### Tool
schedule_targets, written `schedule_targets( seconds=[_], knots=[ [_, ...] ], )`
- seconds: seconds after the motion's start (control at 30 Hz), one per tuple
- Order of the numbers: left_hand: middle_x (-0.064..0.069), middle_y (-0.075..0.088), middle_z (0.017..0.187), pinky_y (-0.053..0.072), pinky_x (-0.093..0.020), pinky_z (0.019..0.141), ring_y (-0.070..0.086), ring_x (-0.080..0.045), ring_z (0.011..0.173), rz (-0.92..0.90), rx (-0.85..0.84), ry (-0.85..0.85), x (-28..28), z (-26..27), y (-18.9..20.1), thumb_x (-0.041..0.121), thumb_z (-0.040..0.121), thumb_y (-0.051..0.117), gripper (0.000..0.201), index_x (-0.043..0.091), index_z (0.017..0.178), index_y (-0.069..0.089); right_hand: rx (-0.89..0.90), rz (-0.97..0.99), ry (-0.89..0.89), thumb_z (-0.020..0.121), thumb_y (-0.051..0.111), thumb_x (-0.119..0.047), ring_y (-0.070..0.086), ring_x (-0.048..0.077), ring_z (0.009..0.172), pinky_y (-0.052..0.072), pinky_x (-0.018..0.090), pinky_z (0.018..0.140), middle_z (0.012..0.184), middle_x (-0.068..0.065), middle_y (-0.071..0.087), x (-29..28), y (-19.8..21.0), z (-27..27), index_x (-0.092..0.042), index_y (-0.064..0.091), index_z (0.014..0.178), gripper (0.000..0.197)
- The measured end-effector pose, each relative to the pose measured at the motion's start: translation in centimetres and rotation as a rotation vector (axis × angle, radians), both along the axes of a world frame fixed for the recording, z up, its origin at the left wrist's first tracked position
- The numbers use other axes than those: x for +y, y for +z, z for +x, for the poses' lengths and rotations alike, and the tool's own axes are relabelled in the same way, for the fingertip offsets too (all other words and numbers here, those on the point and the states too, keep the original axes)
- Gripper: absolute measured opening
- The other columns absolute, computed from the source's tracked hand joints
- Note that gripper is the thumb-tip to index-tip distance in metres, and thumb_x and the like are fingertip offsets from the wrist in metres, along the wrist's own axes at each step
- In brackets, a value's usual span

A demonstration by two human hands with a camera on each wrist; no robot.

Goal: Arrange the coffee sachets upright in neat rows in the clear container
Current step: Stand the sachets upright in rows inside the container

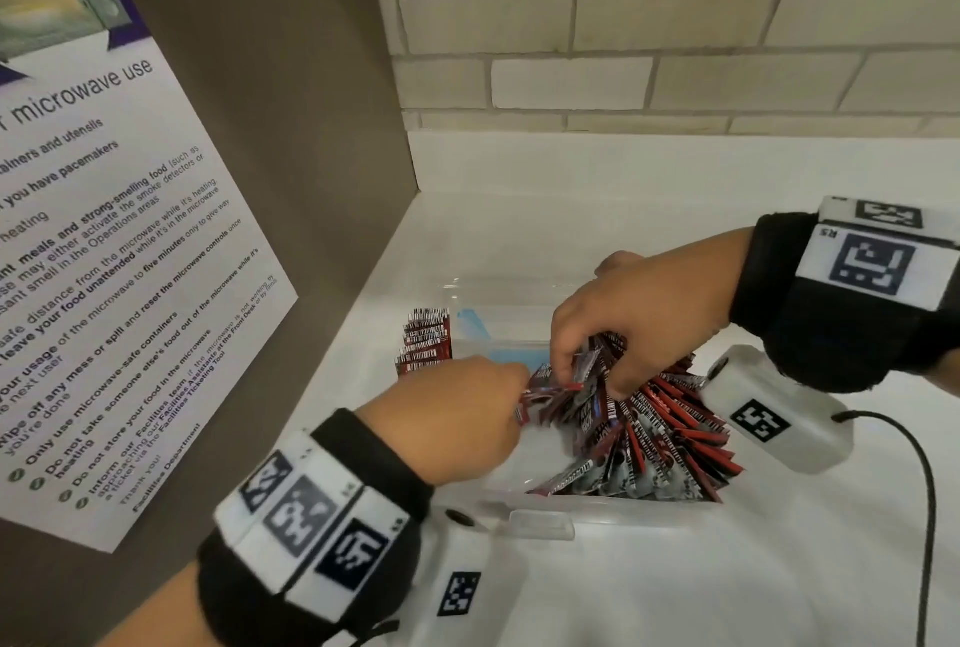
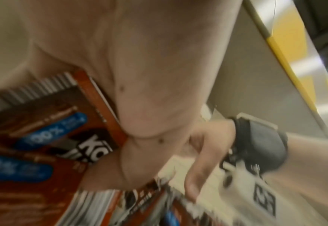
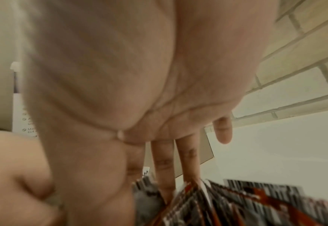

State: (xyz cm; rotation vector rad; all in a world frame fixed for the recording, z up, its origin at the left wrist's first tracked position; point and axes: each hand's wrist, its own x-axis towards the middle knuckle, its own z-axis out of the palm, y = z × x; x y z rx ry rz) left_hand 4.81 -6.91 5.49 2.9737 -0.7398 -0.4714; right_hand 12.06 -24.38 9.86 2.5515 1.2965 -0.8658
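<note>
The left hand (image 1: 467,418) pinched a few coffee sachets (image 1: 545,397) at its 2 o'clock, over the clear container (image 1: 540,522). The right hand (image 1: 639,314) (fingers curled down) gripped the loose sachet heap (image 1: 670,444) beneath it; a neat upright row (image 1: 423,340) stood at the container's 10 o'clock corner.

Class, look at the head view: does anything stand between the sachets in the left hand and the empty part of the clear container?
Nothing visible does: the left hand holds its sachets right over the clear container.
</note>
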Motion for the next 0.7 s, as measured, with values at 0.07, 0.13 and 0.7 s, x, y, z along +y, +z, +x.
schedule_targets(
  seconds=[0.07,0.13,0.7],
  knots=[
    [-0.002,0.055,0.093,0.040,-0.030,0.066,0.050,-0.020,0.080,-0.049,-0.054,0.039,1.2,-0.2,0.5,0.026,0.098,0.039,0.015,0.016,0.107,0.047,-0.019,0.010,-0.002,0.085,0.064,-0.039,0.045,-0.001,0.103,0.021,0.034,0.109,0.115,-0.023,0.050,0.0,0.1,-0.1,-0.041,0.059,0.115,0.030],
    [0.001,0.061,0.094,0.045,-0.031,0.068,0.057,-0.016,0.081,-0.139,-0.088,0.082,2.4,-0.6,1.5,0.032,0.099,0.039,0.020,0.021,0.111,0.049,-0.016,0.029,0.003,0.085,0.065,-0.035,0.046,-0.001,0.098,0.030,0.032,0.105,0.112,-0.022,0.051,0.1,0.1,-0.2,-0.036,0.063,0.110,0.025],
    [-0.009,0.069,0.080,0.053,-0.027,0.050,0.062,-0.018,0.059,-1.737,0.428,0.716,4.5,-2.6,0.4,0.018,0.096,0.044,0.022,0.011,0.111,0.059,-0.200,0.941,-0.484,0.084,0.061,-0.023,0.058,0.006,0.057,0.048,0.021,0.055,0.074,-0.008,0.068,0.1,6.6,-4.2,-0.026,0.066,0.096,0.013]
  ],
)
